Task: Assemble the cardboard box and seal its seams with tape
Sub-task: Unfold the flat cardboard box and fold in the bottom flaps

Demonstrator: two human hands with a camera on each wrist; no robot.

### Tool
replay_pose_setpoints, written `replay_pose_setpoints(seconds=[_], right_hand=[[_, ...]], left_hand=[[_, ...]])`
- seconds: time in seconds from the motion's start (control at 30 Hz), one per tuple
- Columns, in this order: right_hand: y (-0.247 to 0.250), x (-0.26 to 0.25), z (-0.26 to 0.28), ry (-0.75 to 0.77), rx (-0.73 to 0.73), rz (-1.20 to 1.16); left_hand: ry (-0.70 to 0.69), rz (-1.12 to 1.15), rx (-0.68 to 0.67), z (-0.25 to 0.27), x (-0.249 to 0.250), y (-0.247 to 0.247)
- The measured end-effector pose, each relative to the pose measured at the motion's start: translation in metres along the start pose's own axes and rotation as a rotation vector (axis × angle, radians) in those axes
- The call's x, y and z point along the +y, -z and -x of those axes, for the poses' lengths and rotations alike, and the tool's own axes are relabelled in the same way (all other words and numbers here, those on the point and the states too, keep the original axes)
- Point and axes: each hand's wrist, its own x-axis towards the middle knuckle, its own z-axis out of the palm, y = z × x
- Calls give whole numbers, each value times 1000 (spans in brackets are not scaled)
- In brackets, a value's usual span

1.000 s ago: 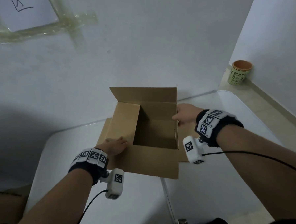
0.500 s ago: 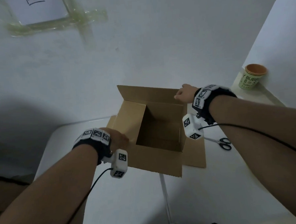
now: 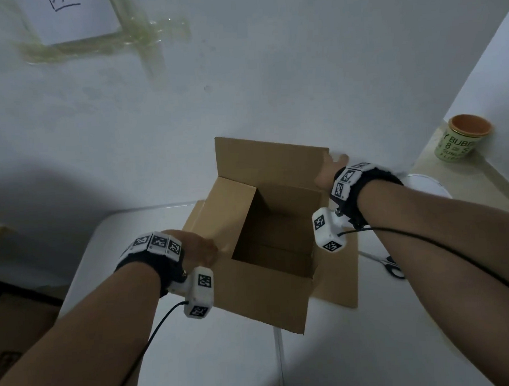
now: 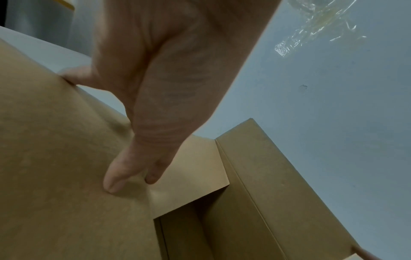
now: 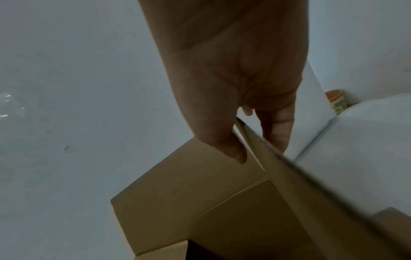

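One plain brown cardboard box (image 3: 267, 295), matte, rectangular, top open, on smooth white counter (image 3: 197, 358). Three flaps (image 3: 272, 155) visible: far upright, left angled up, right flat. Left hand (image 3: 197, 250): thumb and fingers (image 4: 73, 77) clamped on left flap. Right hand (image 3: 330, 169): pinching far flap's right corner. One pair of scissors (image 3: 394, 266) right of box; one round cup (image 3: 460, 142) farther right.

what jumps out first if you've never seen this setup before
The open cardboard box in the middle of the white table draws the eye first, with the left hand gripping its left flap and the right hand pinching a corner of the upright far flap. Next come the green cup with an orange rim on the ledge at far right, and scissors on the table right of the box.
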Motion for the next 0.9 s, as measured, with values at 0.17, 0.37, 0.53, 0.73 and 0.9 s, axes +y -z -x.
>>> replay_pose_setpoints(seconds=[0.17, 0.37, 0.53, 0.73, 0.9], right_hand=[[12, 8, 9, 83, -35, -379], [-7, 8, 28, 96, 57, -885], [-44, 24, 54, 305, -28, -721], [-88, 25, 80, 420, -529, 53], [-111, 35, 92, 395, -383, 4]], left_hand=[[-27, 49, -2, -2, -1, -3], [-21, 169, 13, -6, -4, -7], [-35, 176, 36, -11, -3, -9], [-100, 340, 69, -16, -7, -21], [-156, 576, 113, -23, -22, -33]])
